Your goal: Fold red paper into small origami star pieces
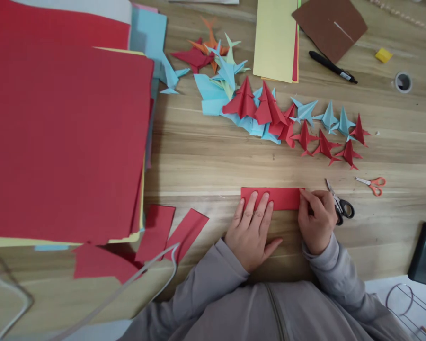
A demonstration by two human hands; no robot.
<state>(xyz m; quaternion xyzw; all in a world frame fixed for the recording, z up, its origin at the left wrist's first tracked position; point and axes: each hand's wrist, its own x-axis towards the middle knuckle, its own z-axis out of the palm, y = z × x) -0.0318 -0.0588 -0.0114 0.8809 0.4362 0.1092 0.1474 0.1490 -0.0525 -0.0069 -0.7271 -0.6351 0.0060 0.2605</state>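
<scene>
A narrow red strip of paper (286,200) lies flat on the wooden table in front of me, its long side running left to right. My left hand (251,227) rests on its left part, palm down, fingers stretched out and the thumb apart. At the strip's right end my right hand (316,218) pinches the corner between thumb and forefinger, the other fingers curled. Just beyond that hand lie black-handled scissors (345,207), partly hidden by it. Smaller orange-handled scissors (375,184) are farther right.
Folded red and blue paper figures (324,142) stretch across the table's far side. A tall stack of red sheets (64,142) fills the left, with red scraps (156,232) and a white cable (128,282) by it. A black pen (332,67) and a black case (425,253) lie right.
</scene>
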